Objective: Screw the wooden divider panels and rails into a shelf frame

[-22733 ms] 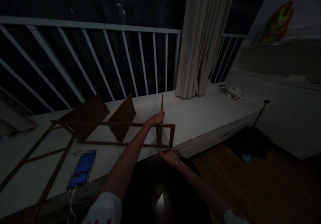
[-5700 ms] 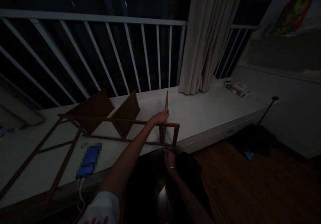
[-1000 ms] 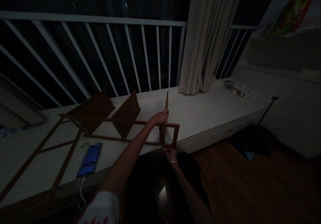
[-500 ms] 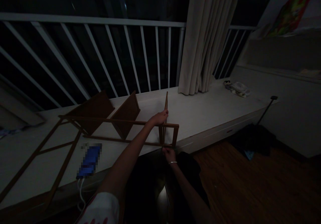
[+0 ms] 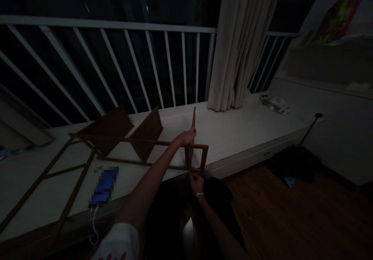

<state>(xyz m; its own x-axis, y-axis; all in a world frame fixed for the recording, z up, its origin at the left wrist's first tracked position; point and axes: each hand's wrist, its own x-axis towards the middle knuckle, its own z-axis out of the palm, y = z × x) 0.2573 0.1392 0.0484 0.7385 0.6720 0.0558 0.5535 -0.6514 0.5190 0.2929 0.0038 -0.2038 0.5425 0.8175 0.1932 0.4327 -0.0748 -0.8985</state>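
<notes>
A brown wooden shelf frame (image 5: 136, 140) lies on its side on the white window ledge (image 5: 233, 131). Two shelf boards (image 5: 147, 130) slant between its rails. My left hand (image 5: 186, 136) is closed on a third board (image 5: 192, 120) that stands upright at the frame's right end. My right hand (image 5: 196, 181) sits just below the frame's lower rail at the ledge's front edge, fingers pinched against the rail's underside. The dim light hides whatever the fingers hold.
A blurred blue object (image 5: 104, 184) with a white cable lies on the ledge near the frame. White railing bars (image 5: 163, 65) and a beige curtain (image 5: 239, 42) stand behind. A small bundle (image 5: 275, 103) rests at the far right. Dark items (image 5: 294, 163) lie on the wooden floor.
My right hand has shifted slightly down and left under the lower rail. My left hand keeps its hold on the upright board. The frame has not moved.
</notes>
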